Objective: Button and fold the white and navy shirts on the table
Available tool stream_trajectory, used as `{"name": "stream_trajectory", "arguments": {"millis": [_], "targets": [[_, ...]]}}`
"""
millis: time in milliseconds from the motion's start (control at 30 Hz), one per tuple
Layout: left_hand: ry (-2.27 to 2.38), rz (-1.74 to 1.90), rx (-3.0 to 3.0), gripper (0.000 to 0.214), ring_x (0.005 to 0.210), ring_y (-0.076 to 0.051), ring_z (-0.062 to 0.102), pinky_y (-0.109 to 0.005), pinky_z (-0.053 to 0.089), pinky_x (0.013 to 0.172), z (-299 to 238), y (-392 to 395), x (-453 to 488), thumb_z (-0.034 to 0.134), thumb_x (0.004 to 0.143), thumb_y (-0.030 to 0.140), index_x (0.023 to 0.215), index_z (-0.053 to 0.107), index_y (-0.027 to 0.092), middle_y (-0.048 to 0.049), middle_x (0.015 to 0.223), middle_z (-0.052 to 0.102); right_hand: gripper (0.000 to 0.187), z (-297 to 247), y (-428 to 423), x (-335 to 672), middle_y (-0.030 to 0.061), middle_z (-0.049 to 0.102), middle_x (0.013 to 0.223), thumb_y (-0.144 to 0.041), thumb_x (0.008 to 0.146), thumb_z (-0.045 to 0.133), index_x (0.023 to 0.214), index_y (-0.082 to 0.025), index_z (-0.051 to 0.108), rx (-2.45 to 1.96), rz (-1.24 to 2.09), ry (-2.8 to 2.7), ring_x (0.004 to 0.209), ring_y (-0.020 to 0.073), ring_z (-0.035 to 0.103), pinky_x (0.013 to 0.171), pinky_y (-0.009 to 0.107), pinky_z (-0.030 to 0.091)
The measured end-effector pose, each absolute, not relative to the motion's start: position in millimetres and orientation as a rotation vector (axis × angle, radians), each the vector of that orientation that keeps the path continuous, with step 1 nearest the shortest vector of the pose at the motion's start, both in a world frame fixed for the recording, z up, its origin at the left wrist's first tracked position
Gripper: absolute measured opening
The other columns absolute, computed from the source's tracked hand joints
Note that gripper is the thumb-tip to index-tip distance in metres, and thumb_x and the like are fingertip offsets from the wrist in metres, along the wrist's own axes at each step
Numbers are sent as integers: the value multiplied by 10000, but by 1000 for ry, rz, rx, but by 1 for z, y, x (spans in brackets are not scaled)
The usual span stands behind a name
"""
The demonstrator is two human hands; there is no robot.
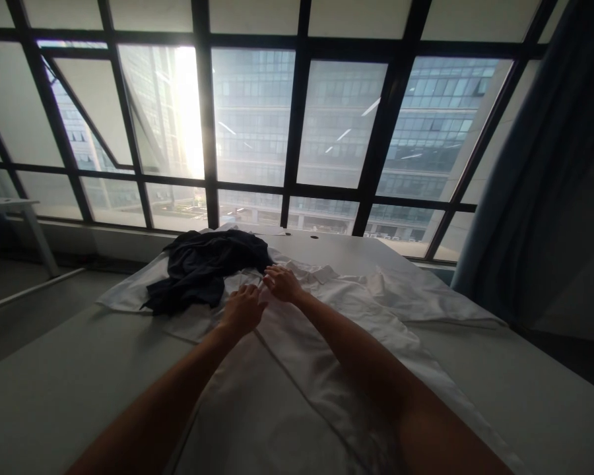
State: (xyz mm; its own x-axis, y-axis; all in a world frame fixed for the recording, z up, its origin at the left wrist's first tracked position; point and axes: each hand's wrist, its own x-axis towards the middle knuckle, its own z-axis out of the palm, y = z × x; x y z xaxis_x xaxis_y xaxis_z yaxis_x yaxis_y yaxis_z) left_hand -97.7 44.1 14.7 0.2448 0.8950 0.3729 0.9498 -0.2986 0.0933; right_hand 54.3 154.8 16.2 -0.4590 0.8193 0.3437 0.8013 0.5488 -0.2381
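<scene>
A white shirt [321,343] lies spread over the table, its sleeves reaching out to both sides. My left hand [242,308] rests on the upper part of the shirt, fingers over the cloth and thumb apart. Slightly farther forward and to the right, my right hand [281,284] touches the shirt near the collar area, fingers stretched out. A crumpled dark garment [202,267] lies over the shirt's left side, just beyond my left hand. Its kind cannot be made out. My right forearm covers part of the shirt's front.
The light table [480,369] extends to both sides, with small dark round holes at its far end. Large framed windows [255,119] stand behind it. A blue curtain [519,185] hangs at the right. Another white table [10,203] stands at the far left.
</scene>
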Motion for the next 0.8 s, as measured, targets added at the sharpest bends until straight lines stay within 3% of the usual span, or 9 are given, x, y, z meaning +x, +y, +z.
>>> {"name": "stream_trajectory", "arguments": {"millis": [133,300,567,667,800], "targets": [[-1719,-401,-2496,562,1431,-327,313,-480,234,1165,-4,38,-83,423,969,434,1429,465,113,-190,1524,393,582,-2,145,58,80,215,1615,-429,1016,250,1537,-179,309,-1319,95,-2685,1495,270,136,1186,536,117],[-1752,-249,-2576,681,1488,-312,167,-489,151,1191,-17,48,-90,328,979,520,1500,349,82,-191,1583,256,712,-5,163,65,57,78,1638,-586,989,193,1578,-190,147,-1454,320,-2665,1509,254,3,1187,538,18],[-1770,-156,-2630,732,1500,-280,109,-441,131,1203,-15,58,-98,268,984,563,1513,323,61,-180,1602,186,742,0,175,56,62,97,1636,-625,974,221,1575,-194,169,-1588,261,-2600,1508,232,41,1186,501,-49],[-1745,-165,-2626,714,1498,-286,122,-443,148,1201,-15,57,-97,275,989,542,1508,332,56,-181,1600,199,705,-2,175,55,77,126,1632,-573,993,223,1567,-164,204,-1522,149,-2579,1506,221,60,1192,484,-41],[-1724,-183,-2634,696,1492,-294,150,-459,158,1201,-16,57,-98,278,987,544,1496,365,77,-173,1589,245,696,-2,187,56,69,127,1633,-567,991,203,1569,-180,190,-1611,235,-2583,1505,220,82,1195,505,-15]]}}
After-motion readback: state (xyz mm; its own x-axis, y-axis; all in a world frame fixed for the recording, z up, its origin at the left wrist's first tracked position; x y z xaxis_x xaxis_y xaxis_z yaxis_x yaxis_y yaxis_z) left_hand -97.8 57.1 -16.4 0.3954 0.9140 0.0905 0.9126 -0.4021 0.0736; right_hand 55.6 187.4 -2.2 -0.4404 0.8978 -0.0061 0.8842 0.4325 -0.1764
